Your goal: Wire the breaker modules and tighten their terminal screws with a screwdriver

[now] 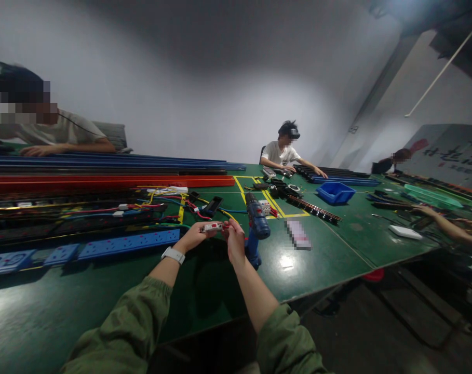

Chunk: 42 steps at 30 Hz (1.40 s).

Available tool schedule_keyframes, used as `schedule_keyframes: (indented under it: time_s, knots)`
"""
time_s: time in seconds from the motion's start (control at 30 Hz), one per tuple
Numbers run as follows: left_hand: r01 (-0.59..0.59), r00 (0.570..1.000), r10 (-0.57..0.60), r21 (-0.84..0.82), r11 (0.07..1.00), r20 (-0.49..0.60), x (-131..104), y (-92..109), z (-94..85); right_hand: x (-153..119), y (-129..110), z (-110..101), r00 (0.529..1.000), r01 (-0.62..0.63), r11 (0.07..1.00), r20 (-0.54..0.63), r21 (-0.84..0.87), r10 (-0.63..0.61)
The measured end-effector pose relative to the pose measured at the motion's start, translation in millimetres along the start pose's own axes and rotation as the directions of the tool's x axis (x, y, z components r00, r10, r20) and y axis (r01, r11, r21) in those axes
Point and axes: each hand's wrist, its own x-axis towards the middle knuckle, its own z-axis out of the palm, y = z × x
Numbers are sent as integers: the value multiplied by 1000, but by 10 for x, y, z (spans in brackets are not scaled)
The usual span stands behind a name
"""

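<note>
My left hand [192, 238], with a white watch on its wrist, holds a small white and red part [212, 227] above the green table. Close at its right end, my right hand [236, 240] has its fingers pinched on something small and reddish, perhaps a wire; it is too small to tell. A blue cordless drill [258, 221] stands upright just right of my right hand. Behind it lie small white parts with red ends [267, 209]. A black part [213, 205] with wires lies beyond my hands.
Blue socket strips [129, 245], wires and an orange rail [111, 181] lie left. A phone [298, 235], a blue bin [335, 192] and a dark strip [313, 209] lie right. Persons sit across the table; another person's arms reach in at far right.
</note>
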Motion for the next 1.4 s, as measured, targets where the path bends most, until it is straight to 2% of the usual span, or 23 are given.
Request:
schedule_keyframes:
  time_s: [0.4,0.57,0.73,0.87,1.0,1.17,1.4]
  knots:
    - [67,998,-66,-16,998,20,-13,-44,-1,15,56,71,990,-138,979,35,147,135]
    - [75,997,-74,-31,997,31,0,-46,-23,-16,13,80,982,-190,970,29,151,188]
    - [99,994,-96,-40,994,56,-7,-14,-43,-49,-44,97,967,-254,942,72,221,244]
    - [89,995,-88,-21,996,41,-17,-9,-37,-67,-101,97,955,-294,934,94,205,280]
    - [51,998,-52,26,998,19,-6,-19,-32,-56,-132,73,977,-208,962,79,178,197]
    - [27,999,-29,78,997,19,17,-23,-35,-31,-153,55,996,-76,995,50,59,73]
    - [25,998,-18,140,990,-52,31,-123,-18,-35,-176,53,994,-80,996,80,45,76]
